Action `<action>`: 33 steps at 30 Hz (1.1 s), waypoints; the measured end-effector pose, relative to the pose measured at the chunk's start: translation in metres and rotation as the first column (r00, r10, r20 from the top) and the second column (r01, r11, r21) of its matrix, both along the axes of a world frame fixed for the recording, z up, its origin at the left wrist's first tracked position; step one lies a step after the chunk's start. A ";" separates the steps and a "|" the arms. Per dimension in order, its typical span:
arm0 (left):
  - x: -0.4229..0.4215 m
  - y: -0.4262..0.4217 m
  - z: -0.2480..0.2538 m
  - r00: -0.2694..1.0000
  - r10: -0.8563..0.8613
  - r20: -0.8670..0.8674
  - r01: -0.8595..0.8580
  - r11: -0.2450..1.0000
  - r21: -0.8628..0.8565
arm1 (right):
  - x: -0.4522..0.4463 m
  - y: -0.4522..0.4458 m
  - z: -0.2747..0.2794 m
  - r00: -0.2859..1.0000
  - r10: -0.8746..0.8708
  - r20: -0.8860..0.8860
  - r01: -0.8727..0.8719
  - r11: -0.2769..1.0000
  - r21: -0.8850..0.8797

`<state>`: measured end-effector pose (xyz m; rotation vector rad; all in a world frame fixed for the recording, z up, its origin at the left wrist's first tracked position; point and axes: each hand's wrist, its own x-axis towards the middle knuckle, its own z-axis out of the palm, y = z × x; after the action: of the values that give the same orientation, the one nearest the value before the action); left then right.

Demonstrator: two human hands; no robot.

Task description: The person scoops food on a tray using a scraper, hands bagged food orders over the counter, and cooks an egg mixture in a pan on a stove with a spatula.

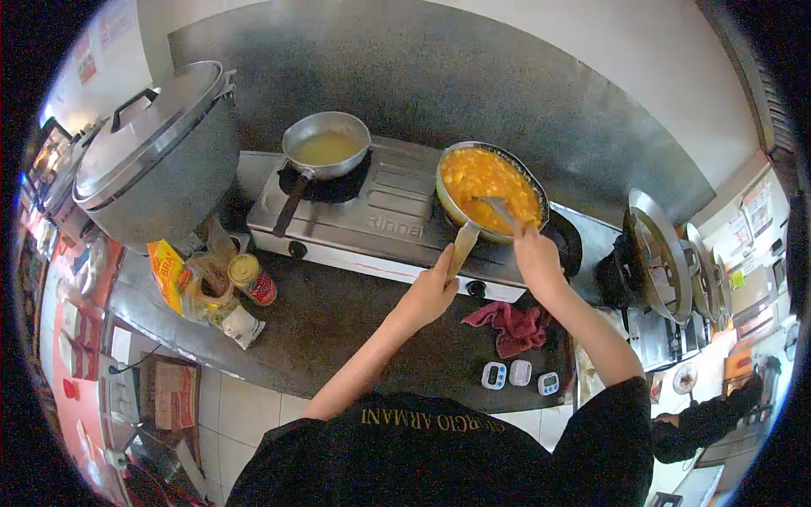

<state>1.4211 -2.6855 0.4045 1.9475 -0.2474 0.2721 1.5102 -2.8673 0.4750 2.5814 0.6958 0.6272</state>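
Note:
My left hand (pixel 431 291) is wrapped round the light-coloured handle (pixel 462 250) of a pan (pixel 442 193) at the right side of the two-burner stove (pixel 397 190). Chunky orange-yellow food (pixel 490 177) fills the pan. My right hand (pixel 536 253) grips a metal spatula (pixel 498 208), whose blade rests in the food. On the left burner stands a small saucepan (pixel 328 148) with pale liquid, its dark handle pointing toward the front.
A large lidded pot (pixel 169 186) stands at left, near bags and a can (pixel 253 280). A red cloth (pixel 512 326) and small timers (pixel 494 375) lie in front of the stove. Woks (pixel 655 253) stand at right. A person's dark sleeve (pixel 705 422) shows at lower right.

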 end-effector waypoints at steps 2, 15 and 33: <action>0.001 0.000 0.000 0.999 -0.001 -0.043 0.002 1.000 0.019 | 0.020 0.003 -0.004 0.999 0.034 -0.010 -0.034 0.999 -0.005; 0.002 -0.001 -0.005 1.000 0.022 0.016 -0.023 0.998 0.057 | 0.111 0.012 0.003 0.993 -0.037 -0.114 0.037 0.999 0.000; 0.001 -0.001 0.007 0.999 0.040 -0.035 -0.037 0.996 0.084 | -0.005 -0.048 0.051 0.989 0.107 -0.098 -0.124 0.976 -0.178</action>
<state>1.4223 -2.6868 0.4112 2.0398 -0.1998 0.2542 1.5050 -2.9156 0.5260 2.4230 0.8946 0.4622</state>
